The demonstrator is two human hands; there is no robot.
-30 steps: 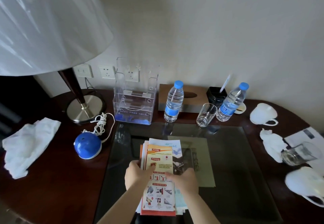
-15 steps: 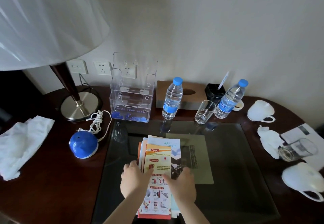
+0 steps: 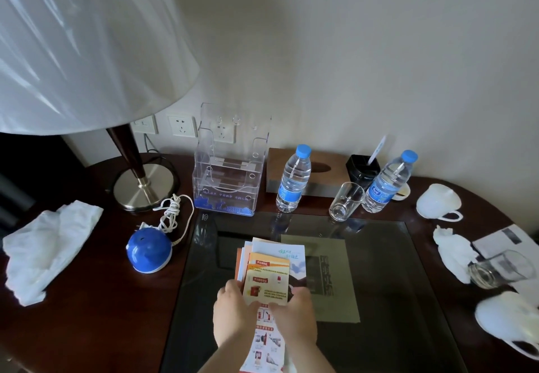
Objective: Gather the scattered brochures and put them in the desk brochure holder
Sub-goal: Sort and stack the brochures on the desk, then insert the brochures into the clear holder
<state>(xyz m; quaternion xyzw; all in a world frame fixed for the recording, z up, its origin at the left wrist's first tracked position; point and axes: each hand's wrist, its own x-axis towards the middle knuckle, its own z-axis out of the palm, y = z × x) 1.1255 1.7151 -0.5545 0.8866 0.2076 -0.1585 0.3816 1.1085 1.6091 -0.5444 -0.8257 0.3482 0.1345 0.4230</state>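
A stack of colourful brochures (image 3: 269, 267) lies fanned on the glass desk top (image 3: 379, 256) near the front edge. My left hand (image 3: 233, 311) grips the stack's left side and my right hand (image 3: 294, 314) grips its right side, thumbs on top. The clear acrylic brochure holder (image 3: 230, 177) stands upright at the back of the desk, against the wall, with its pockets holding nothing. A greenish card (image 3: 335, 273) lies flat under the glass beside the stack.
A lamp (image 3: 140, 180) and a blue round device with white cord (image 3: 148, 250) sit left. Two water bottles (image 3: 293, 180), a glass (image 3: 345, 202), a tissue box (image 3: 318, 168), cups (image 3: 437, 202) and tissues (image 3: 452, 253) stand behind and right. A white cloth (image 3: 49, 247) lies far left.
Both hands have stayed on the brochure stack, squaring it slightly. The camera view has shifted a little; the stack sits in nearly the same place.
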